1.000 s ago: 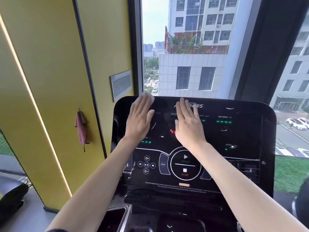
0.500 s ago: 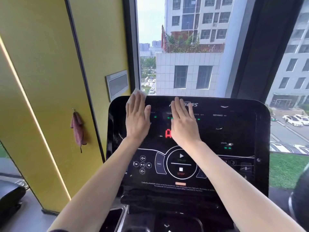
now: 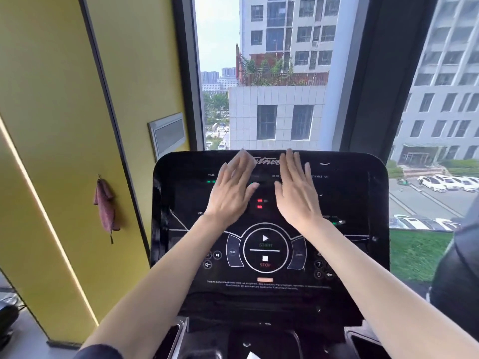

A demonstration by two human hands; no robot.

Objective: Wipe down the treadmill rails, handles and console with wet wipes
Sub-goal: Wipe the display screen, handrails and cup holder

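The black treadmill console (image 3: pixel 350 203) fills the middle of the view, with lit green and red indicators and a round START/STOP control (image 3: pixel 265 251) low on its face. My left hand (image 3: pixel 230 193) lies flat on the upper middle of the console, pressing a thin white wet wipe (image 3: pixel 245 157) that shows only past the fingertips. Just to its right, my right hand (image 3: pixel 298 193) also rests flat on the panel, fingers spread, and I see nothing under it. The rails and handles are out of view.
A brown cloth (image 3: pixel 105 208) hangs on the yellow wall (image 3: pixel 51 125) at left, near a grey wall panel (image 3: pixel 168 133). Behind the console is a large window (image 3: pixel 272 73). Tray recesses (image 3: pixel 171 338) sit below the console. A dark object (image 3: pixel 456 281) stands at right.
Both hands have slid to the right along the top of the console. The left hand has left the upper left corner and is near the middle, with the wipe under it.
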